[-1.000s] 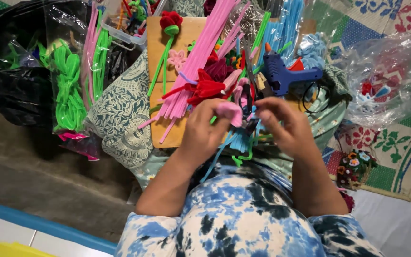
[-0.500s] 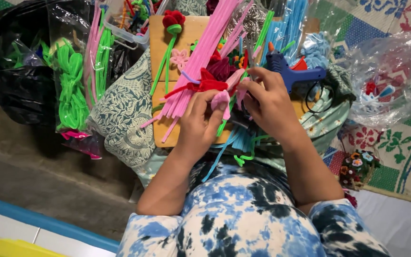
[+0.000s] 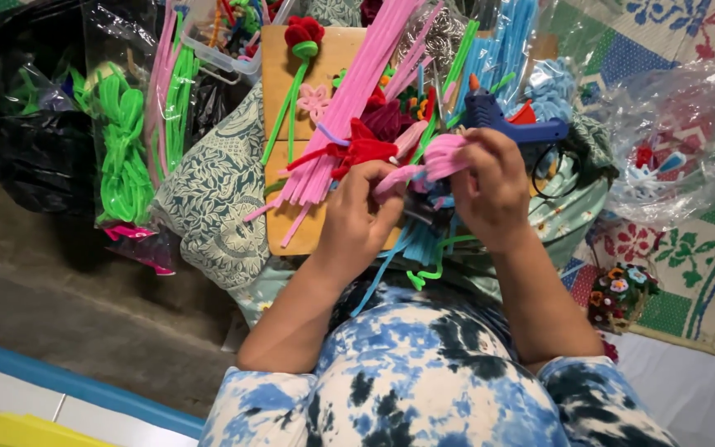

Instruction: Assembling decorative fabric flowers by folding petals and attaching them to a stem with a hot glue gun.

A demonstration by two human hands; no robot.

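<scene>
Head view, looking down over the person's lap

Left hand [image 3: 357, 217]: fingers curled shut, pinching one end of a pink pipe-cleaner piece [image 3: 424, 163]. Right hand [image 3: 494, 190]: fingers closed around the other, looped end of the same piece. The piece spans between the two hands, held above the lower edge of a wooden board [image 3: 283, 74], with both hands close together

Just beside the left hand's fingertips: a red pipe-cleaner flower [image 3: 366, 149] lying on the board. Across the board, running diagonally from upper right to lower left: a bundle of pink pipe cleaners [image 3: 349, 108]. At the board's top: a red-headed flower on a green stem [image 3: 301, 37], stem lying along the board

Directly behind the right hand: a blue hot glue gun [image 3: 498, 124], nozzle pointing up-left, touching or nearly touching the knuckles, cannot tell which. Further back: light blue pipe cleaners [image 3: 511, 50] in a clear wrapper. Below the hands: loose blue and green stems [image 3: 419, 265] hanging toward the lap

Left of the board: patterned green-and-white cushion [image 3: 213, 199], then a clear bag of bright green pipe cleaners [image 3: 122, 157], then a black plastic bag [image 3: 18, 124]. Right side: crumpled clear plastic bag [image 3: 680, 141] on a woven floral mat [image 3: 688, 281]; small flower-decorated basket [image 3: 618, 294] near the right elbow
</scene>
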